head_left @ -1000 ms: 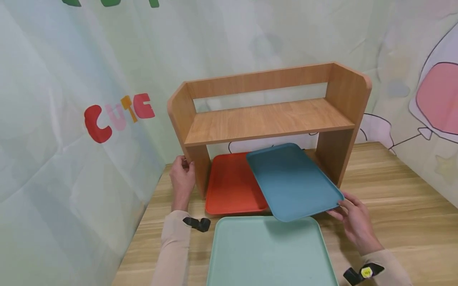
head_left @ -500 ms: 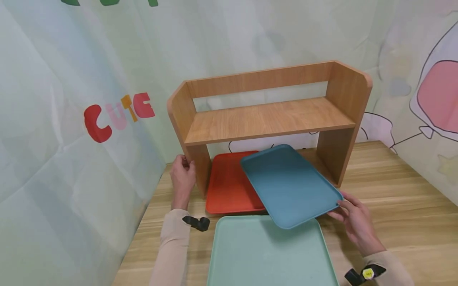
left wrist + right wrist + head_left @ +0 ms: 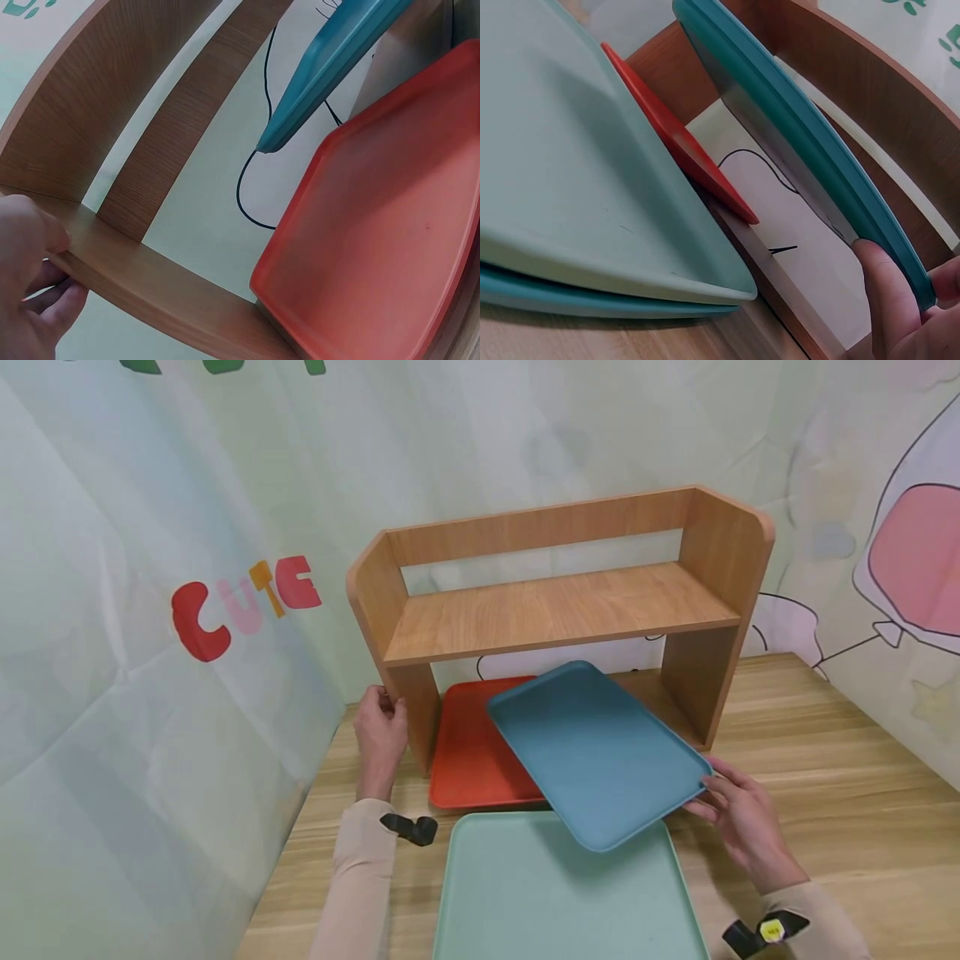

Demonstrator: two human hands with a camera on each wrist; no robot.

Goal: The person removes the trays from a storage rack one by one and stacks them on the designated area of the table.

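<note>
My right hand (image 3: 738,818) pinches a blue tray (image 3: 600,752) by its right corner, thumb on one face and fingers on the other. The blue tray is raised and tilted, overlapping a red tray (image 3: 480,752) and the front of a wooden desk shelf (image 3: 562,610) in the head view. In the right wrist view its underside shows, with the fingers (image 3: 885,292) at its rim. My left hand (image 3: 381,731) grips the shelf's left side panel (image 3: 127,277) between thumb and fingers. The red tray lies in the lower left of the shelf, its front edge sticking out a little.
A light green tray (image 3: 562,893) lies on the wooden table (image 3: 840,827) before the shelf. Beneath it the right wrist view shows the edge of another blue tray (image 3: 615,301). A printed cloth (image 3: 225,760) stands behind and at the left.
The blue tray has swung left over the red tray, its near corner dipping lower toward the light green tray. My left hand stays on the side panel; the red tray is still.
</note>
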